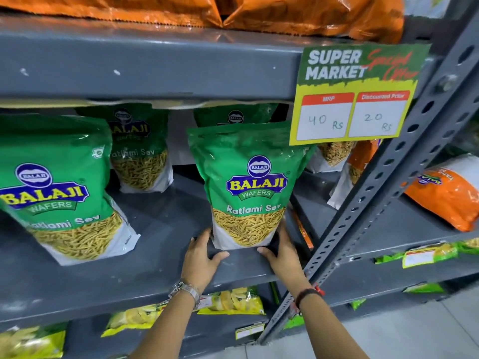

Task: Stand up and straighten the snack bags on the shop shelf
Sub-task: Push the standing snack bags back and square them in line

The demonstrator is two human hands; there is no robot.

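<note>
Snack bag (247,187) is held upright near the shelf (166,270) front.
Its bottom is pinched between the left hand (201,257) and right hand (281,251); if let go early, it could be tipped over.

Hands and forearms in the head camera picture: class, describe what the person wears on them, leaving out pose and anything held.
Both forearms are bare, with no sleeves and no gloves. The left hand has a silver metal-link wristwatch at its wrist. The right hand has a thin dark band with a small red piece at its wrist. No rings can be made out.
</note>
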